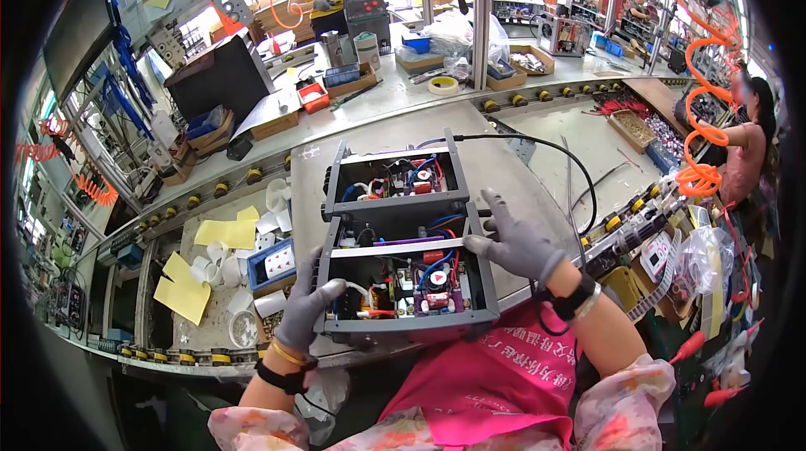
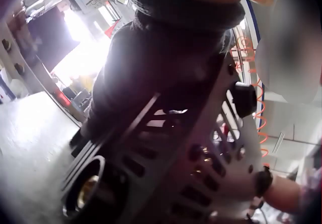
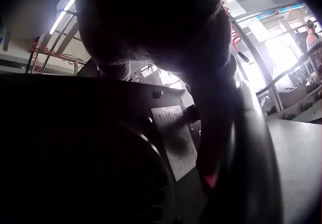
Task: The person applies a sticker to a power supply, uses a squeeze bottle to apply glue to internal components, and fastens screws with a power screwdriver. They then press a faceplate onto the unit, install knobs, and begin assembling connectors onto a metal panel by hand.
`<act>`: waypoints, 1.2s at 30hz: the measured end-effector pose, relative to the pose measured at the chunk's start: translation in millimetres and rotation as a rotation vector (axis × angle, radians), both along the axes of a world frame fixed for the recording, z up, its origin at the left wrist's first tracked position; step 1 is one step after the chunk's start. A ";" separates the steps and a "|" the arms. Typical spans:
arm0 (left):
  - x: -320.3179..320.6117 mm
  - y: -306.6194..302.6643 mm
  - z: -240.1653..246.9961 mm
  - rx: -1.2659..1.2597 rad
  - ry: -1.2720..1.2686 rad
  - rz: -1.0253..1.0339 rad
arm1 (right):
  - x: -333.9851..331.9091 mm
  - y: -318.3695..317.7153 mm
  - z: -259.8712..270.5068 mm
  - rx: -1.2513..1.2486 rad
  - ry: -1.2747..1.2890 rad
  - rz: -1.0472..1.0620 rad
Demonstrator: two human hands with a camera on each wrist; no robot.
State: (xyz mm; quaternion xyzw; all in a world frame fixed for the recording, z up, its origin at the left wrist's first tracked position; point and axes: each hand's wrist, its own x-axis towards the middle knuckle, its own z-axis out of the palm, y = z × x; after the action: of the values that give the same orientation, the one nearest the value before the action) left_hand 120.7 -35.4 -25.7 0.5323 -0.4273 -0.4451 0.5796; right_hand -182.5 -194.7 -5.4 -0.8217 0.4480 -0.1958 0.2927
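We note two open metal cases set one behind the other on the tabletop [image 1: 309,187], as seen in the head view. The near case [image 1: 411,326] sits at centre, with its circuit boards [image 1: 437,279] exposed; the far case [image 1: 399,205] lies at its 12 o'clock. Our gloved left hand [image 1: 306,315] grips the near case's wall at 8 to 9 o'clock, thumb over the rim, the other fingers outside and partly hidden. Our gloved right hand [image 1: 522,243] is at 2 o'clock, fingers spread, thumb at the near case's far corner. A black cable [image 1: 590,182] arcs from the far case's 1 o'clock corner. A blue bin [image 1: 273,265] sits at 9 o'clock.
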 end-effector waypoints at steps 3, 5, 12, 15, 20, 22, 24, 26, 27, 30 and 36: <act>-6.0 2.0 3.2 0.048 0.109 -0.037 | 16.3 -11.4 -5.3 0.171 -0.078 -0.105; -16.5 5.6 3.8 0.022 0.094 -0.029 | 19.5 -25.5 -28.0 0.269 -0.300 -0.101; -40.6 14.6 5.3 -0.060 -0.008 -0.065 | -3.8 -17.1 -9.2 0.193 -0.352 -0.150; -50.3 15.6 -0.8 -0.219 -0.041 -0.098 | -16.6 -1.9 -0.2 0.075 -0.504 -0.172; -60.8 22.0 -40.5 -0.436 -0.497 -0.141 | -30.0 39.1 30.2 -0.300 -0.642 -0.232; -58.5 19.8 -54.3 -0.366 -0.611 -0.206 | -40.7 47.7 5.2 -0.671 -0.503 -0.257; -46.7 12.9 -31.6 -0.519 -0.685 -0.286 | -49.1 52.4 -29.9 -0.636 -0.587 -0.400; -20.1 1.8 -2.0 -0.440 -0.625 -0.479 | -46.4 50.1 -49.3 -0.530 -0.817 -0.576; -6.3 -4.3 -6.0 -0.486 -0.626 -0.239 | -45.2 50.5 -51.2 -0.446 -0.904 -0.565; 31.8 -63.9 10.3 -0.237 -0.458 0.249 | -47.8 48.2 -59.2 -0.499 -0.865 -0.615; 64.1 -186.8 15.0 -0.025 -0.674 0.162 | -47.0 39.6 -64.8 -0.538 -0.848 -0.627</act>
State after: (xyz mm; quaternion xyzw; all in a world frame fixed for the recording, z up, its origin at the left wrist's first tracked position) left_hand 184.9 -222.2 -10.7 0.6742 -0.5567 -0.1917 0.4459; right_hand -229.5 -155.0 -70.2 -0.5453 0.4479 -0.6912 0.1556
